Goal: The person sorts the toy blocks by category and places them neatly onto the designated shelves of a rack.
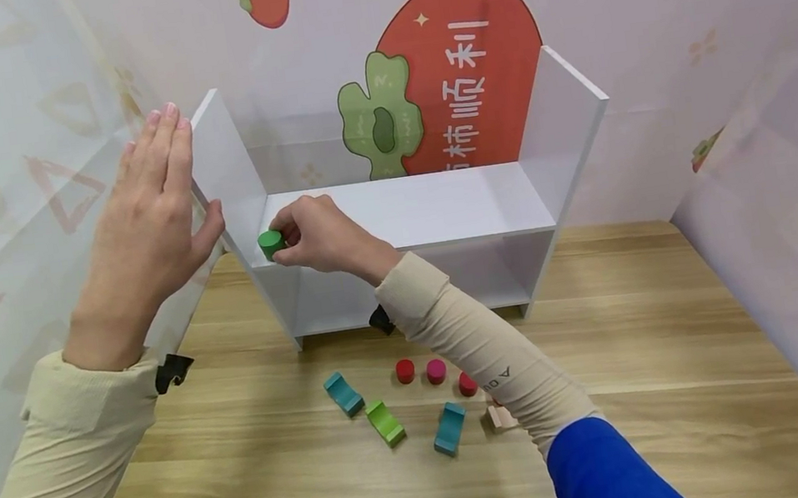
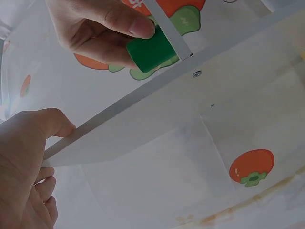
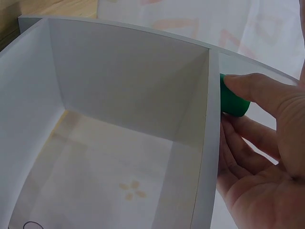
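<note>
My right hand (image 1: 321, 230) pinches a green cylinder block (image 1: 271, 245) between thumb and fingers. The cylinder is at the left end of the white shelf's middle board (image 1: 402, 211), beside the left side panel. In the right wrist view the board partly hides the green cylinder (image 3: 232, 98). Along the outside of the left panel (image 1: 229, 162), my left hand (image 1: 150, 198) rests with straight fingers, its thumb at the front edge. The left wrist view shows that thumb touching the edge of the panel (image 2: 119, 105).
On the wooden table (image 1: 647, 351) before the shelf lie teal curved blocks (image 1: 449, 428), a lime curved block (image 1: 386, 423), a pale pink block (image 1: 500, 417), and small red and magenta cylinders (image 1: 436, 371). My right forearm partly covers this group. Patterned cloth (image 1: 614, 44) hangs behind.
</note>
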A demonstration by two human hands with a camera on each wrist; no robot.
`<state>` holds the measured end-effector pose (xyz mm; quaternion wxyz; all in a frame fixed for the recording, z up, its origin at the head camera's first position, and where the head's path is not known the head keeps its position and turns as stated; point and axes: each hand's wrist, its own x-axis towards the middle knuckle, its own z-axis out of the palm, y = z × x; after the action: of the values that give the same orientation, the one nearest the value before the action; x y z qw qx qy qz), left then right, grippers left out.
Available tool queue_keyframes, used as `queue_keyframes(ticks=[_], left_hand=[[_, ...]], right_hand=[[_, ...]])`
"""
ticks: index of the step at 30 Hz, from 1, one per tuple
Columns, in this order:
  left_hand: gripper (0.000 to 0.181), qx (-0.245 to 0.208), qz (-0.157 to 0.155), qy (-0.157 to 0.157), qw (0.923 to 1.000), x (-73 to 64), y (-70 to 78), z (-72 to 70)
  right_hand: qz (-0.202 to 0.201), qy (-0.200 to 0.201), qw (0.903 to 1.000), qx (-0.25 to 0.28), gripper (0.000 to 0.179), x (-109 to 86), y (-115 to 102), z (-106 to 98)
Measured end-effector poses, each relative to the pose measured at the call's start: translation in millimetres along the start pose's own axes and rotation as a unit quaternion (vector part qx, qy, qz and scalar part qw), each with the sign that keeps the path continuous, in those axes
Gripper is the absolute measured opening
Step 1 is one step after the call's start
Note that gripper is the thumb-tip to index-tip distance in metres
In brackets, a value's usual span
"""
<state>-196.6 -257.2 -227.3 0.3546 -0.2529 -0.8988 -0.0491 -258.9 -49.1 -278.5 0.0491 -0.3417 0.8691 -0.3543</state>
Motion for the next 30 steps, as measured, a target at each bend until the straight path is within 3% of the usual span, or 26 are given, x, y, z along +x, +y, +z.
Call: queue_keyframes(ticks=[8,20,25,30], left_hand=[[0.086,0.002,0.001,-0.002,1.0,0.9,-0.6,0.4],[0.086,0.004,0.001,-0.01,0.9999,0.7,-0.9,-0.7],[0.086,0.0,0.003,-0.006,1.0,0.0,-2.0,-0.4],[0.085,-0.003,0.009,0.001,1.0,-1.0,-3.3,0.1]], right_hand=[[-0.015,0.012,0.9991,-0.038,0.044,-14.7,-1,-11],[-0.076,0.038,0.9948,-0.057,0.04,-76.1,8,-36],[-0.077,0.021,0.9953,-0.055,0.04,-103.6,23,-28],[-0.074,-0.003,0.995,-0.067,0.039,-127.0,50,-7]])
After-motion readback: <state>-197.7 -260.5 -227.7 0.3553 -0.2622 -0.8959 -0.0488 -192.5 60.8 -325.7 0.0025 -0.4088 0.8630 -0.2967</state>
